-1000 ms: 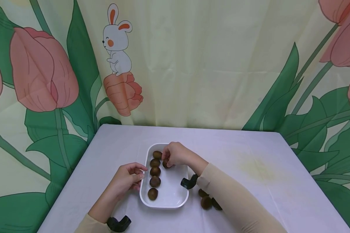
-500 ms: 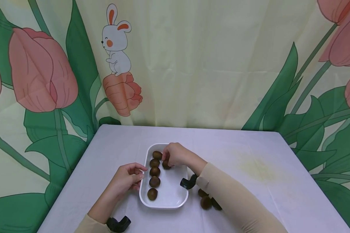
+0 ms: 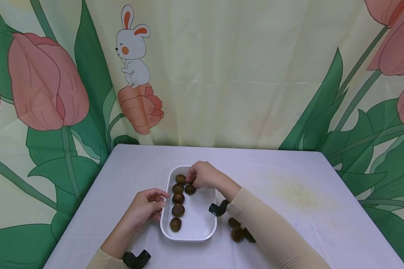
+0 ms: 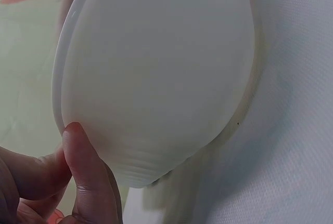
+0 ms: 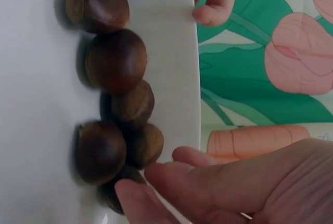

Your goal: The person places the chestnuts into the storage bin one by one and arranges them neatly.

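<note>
Left hand (image 3: 148,204) gripped tray (image 3: 199,224) at left; right hand (image 3: 204,175) arched over far end, pinching chestnut (image 5: 111,195), clearer in right-wrist than head view.

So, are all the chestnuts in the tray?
No, a few chestnuts lie on the table to the right of the tray, beside the right sleeve.

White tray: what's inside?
Five chestnuts in a line, a sixth beside them, and a seventh partly covered by the right hand. In the head view, tray floor beneath that hand can't be seen.
</note>
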Demonstrator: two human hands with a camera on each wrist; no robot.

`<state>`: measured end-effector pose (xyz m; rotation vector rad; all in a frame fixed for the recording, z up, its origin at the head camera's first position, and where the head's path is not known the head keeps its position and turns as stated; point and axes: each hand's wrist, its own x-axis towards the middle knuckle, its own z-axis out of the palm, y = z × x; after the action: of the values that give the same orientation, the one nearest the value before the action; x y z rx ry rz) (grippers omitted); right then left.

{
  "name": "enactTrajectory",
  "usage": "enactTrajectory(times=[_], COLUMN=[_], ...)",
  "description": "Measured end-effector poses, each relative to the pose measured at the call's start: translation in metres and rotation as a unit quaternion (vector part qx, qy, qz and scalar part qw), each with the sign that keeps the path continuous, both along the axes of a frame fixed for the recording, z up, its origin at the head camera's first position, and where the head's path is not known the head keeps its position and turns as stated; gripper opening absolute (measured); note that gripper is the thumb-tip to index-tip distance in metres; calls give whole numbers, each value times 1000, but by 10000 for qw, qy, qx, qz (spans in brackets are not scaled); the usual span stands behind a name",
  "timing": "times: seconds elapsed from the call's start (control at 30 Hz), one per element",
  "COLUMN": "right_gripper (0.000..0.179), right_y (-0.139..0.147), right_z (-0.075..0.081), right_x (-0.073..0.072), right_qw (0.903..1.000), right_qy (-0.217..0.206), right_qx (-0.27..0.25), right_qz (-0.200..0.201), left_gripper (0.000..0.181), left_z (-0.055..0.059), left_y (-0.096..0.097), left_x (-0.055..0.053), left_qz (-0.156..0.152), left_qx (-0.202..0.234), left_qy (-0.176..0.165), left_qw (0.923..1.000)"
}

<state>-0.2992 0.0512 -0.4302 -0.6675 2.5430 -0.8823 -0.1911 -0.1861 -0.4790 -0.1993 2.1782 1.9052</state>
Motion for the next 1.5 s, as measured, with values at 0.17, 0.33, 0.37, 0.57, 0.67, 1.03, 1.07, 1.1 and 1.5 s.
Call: enactTrajectory(times=[0.17,0.33,0.37,0.57,0.67,1.03,1.07,1.1,1.5], right_gripper=[27,27,26,28,27,27,27,27,25], right_y=[6,12,13,22,28,55,57,60,96], right_z=[4,9,10,18,21,28,29,29,33], right_x=[-1,0,0,6,10,24,26,27,48], right_qw=[9989,9966,9960,9931,9927,9909,9908,9908,9919], right_qy=[-291,-500,-550,-853,-899,-915,-919,-923,-768], right_qx=[-360,-657,-704,-800,-805,-985,-983,-981,-947], right_qz=[-81,-72,-75,-25,46,-101,-104,-108,-365], left_gripper=[28,27,26,27,28,27,27,27,25], left_z=[0,0,0,0,-1,1,1,1,1], left_y=[0,0,0,0,1,2,3,3,3], left_x=[0,0,1,2,2,1,1,1,1], left_qz=[61,98,104,102,87,159,162,163,198], left_qx=[-12,-38,-42,-40,-26,-95,-102,-106,-172], left_qy=[-23,-22,-28,-24,-2,-17,-16,-18,-18], left_qw=[10000,9999,9999,9999,10000,9998,9998,9998,9997])
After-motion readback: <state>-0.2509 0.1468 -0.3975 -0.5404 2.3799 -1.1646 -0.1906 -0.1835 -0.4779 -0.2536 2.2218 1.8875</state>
